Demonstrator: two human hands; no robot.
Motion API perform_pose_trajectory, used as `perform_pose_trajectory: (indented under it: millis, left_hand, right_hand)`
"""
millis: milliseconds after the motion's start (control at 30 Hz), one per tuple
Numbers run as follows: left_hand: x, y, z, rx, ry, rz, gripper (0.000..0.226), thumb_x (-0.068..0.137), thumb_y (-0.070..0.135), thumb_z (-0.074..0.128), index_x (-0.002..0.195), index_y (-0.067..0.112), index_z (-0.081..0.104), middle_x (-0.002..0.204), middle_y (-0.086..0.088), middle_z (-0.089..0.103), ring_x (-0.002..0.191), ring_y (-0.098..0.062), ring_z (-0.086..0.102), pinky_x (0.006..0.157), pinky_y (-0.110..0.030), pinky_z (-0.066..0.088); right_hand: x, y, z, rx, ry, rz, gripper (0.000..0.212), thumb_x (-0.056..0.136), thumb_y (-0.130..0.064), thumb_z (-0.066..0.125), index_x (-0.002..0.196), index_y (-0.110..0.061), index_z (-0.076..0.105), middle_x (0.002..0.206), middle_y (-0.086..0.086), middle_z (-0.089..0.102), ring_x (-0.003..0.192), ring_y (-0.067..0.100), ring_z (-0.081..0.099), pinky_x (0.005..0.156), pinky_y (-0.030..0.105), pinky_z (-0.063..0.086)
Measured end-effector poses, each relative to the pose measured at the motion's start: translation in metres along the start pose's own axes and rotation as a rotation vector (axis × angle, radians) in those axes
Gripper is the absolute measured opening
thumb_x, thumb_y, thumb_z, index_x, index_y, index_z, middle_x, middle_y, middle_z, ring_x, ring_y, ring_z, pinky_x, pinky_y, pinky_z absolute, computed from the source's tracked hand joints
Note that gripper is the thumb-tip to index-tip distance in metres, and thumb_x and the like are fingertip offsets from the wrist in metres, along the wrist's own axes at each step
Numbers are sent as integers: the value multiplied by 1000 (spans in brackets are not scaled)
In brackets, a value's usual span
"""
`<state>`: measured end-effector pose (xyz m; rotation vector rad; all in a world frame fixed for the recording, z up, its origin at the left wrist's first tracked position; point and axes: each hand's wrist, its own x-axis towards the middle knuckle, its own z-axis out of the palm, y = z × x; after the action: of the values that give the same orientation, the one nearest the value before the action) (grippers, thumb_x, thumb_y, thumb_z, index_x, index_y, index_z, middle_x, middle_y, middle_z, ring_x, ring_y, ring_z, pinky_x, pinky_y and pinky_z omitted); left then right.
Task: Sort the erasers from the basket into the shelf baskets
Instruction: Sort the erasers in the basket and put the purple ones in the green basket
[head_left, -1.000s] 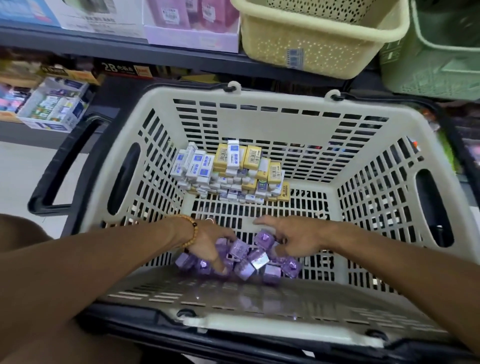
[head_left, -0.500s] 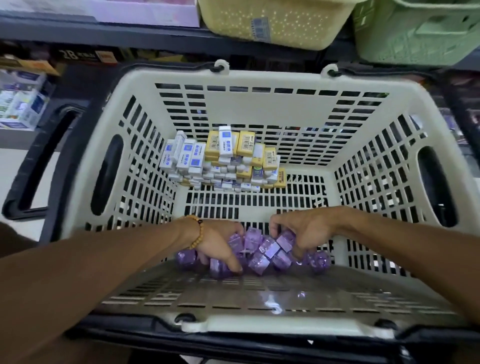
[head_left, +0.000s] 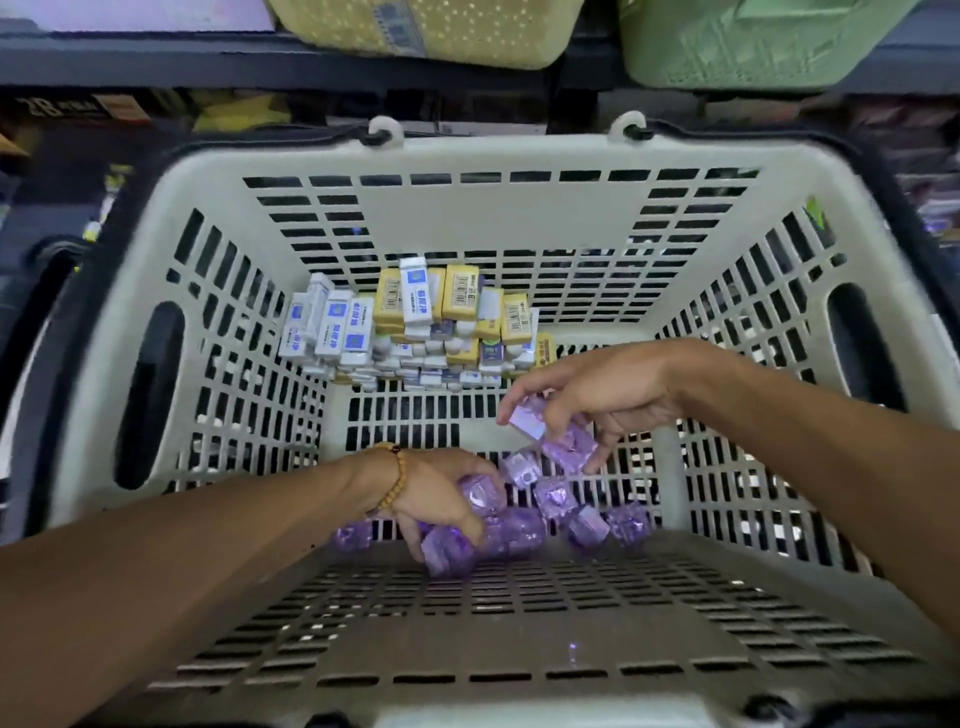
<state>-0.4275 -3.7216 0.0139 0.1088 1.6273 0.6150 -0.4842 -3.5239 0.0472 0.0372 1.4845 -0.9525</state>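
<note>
Both hands are down inside the beige slotted shopping basket (head_left: 457, 218), working the purple erasers (head_left: 556, 499) heaped on the floor near the 6 o'clock wall. Left hand (head_left: 441, 501), beaded bracelet (head_left: 395, 480) on the wrist, has its fingers curled around a clump of purple erasers at about 7 o'clock of the heap. Right hand (head_left: 597, 400) is raised at 1 o'clock of the heap, thumb and fingers pinching several purple wrapped erasers, one pale face showing at the fingertips. Loose purple ones lie between and below the two hands, touching each other. A second stack, white-and-blue erasers (head_left: 332, 327) and yellow-sleeved erasers (head_left: 460, 299), is piled against the far wall at 12 o'clock, well apart from the purple heap. On the shelf above the basket: a yellow perforated basket (head_left: 441, 28) at 12 o'clock and a green basket (head_left: 753, 41) at 1 o'clock, side by side.
</note>
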Motion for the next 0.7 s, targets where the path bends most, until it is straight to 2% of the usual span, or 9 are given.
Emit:
perform_pose_trajectory:
  millis: [67,200,300,367,500,567,600,667,700]
  left_hand:
    - [1,14,5,5,-31,27,38,84,10,71,114,26,55,147,-12,31,100,-29,66,61,-37,62]
    - [5,44,14,29,-29,78,33,84,8,71,107,25,54,108,-11,55,64,-18,67,43,-21,53]
    - [-4,64,5,-5,25,120,36,83,7,71,107,26,53,97,-9,59,66,-20,68,48,-25,57]
    - [-15,73,-6,-55,111,170,34,83,4,70,104,25,54,98,-10,61,64,-18,70,47,-28,58]
    - [-41,84,-20,-169,310,297,32,83,3,69,106,23,58,88,-9,64,49,-11,65,43,-17,49]
    - [-51,89,-22,-308,380,400,28,83,2,70,102,22,62,90,-12,68,60,-18,71,51,-27,56]
    - [-54,92,-22,-379,414,455,27,83,2,71,99,22,64,96,-15,70,72,-27,73,63,-39,59]
    - [-62,99,-20,-483,472,539,27,83,0,70,97,23,66,105,-23,70,93,-44,69,84,-60,52]
    - [-65,103,-19,-503,489,567,29,82,-1,70,98,24,66,110,-26,68,100,-50,63,88,-65,47]
  right_hand:
    - [-10,11,-4,79,5,-3,43,88,5,52,118,-25,62,96,20,56,70,20,61,80,44,56]
    - [-34,25,-16,200,112,-109,46,88,8,47,119,-22,62,109,19,54,82,23,66,70,33,52]
    - [-52,27,-28,282,253,-229,48,88,9,47,121,-22,62,117,14,61,68,14,62,60,27,51]
    - [-66,29,-33,292,319,-287,45,89,7,52,123,-22,61,106,9,69,58,9,61,47,20,48]
    - [-90,39,-32,172,433,-382,34,89,-2,64,119,-18,57,81,-2,71,54,6,55,42,16,40]
    - [-102,42,-28,123,507,-449,33,88,-4,68,116,-16,54,81,-2,71,56,7,56,46,18,40]
    - [-107,42,-25,106,556,-487,34,86,-5,70,114,-16,55,81,-1,71,56,7,57,47,18,42]
    - [-116,41,-14,42,698,-569,36,78,-12,78,107,-19,59,77,5,65,52,7,55,45,17,43]
    - [-120,40,-8,-7,777,-615,36,72,-20,81,103,-21,62,75,6,61,53,8,54,47,18,44]
